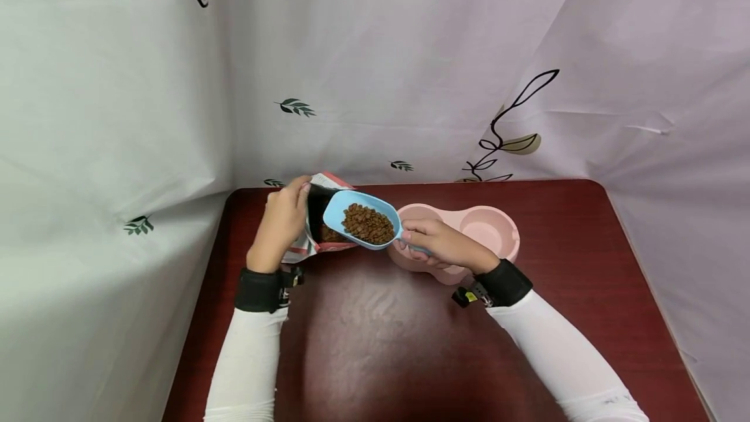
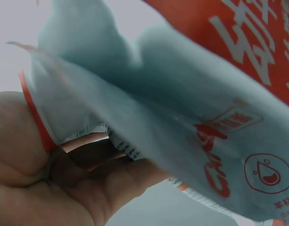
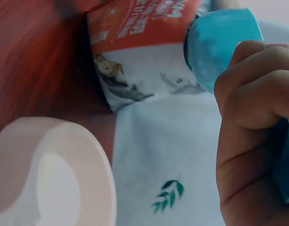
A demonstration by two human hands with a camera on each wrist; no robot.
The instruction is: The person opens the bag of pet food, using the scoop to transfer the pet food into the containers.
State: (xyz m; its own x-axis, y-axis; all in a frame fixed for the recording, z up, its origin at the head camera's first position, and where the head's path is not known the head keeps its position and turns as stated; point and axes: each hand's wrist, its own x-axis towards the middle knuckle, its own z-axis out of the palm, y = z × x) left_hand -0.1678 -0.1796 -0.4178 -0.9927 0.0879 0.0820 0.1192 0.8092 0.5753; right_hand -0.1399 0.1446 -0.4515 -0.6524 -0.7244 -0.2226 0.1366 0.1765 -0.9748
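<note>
My right hand [image 1: 441, 241] grips the handle of a light blue scoop [image 1: 334, 211], heaped in its middle with small brown kibble [image 1: 369, 224]. The scoop is held over the mouth of an open pet food bag [image 1: 300, 247], overlapping it in the head view. More kibble [image 1: 329, 234] shows inside the bag. At the bag's left side, my left hand [image 1: 281, 221] holds the rim of the opening between thumb and fingers. The left wrist view shows the folded white and red film [image 2: 135, 99] close up. In the right wrist view the scoop's blue underside [image 3: 224, 42] faces the camera.
A pink double bowl [image 1: 491, 230] stands on the dark red table [image 1: 375, 344], just right of the bag and partly behind my right hand. Behind the table hangs a pale cloth [image 1: 375, 83] with leaf prints, which also covers both sides.
</note>
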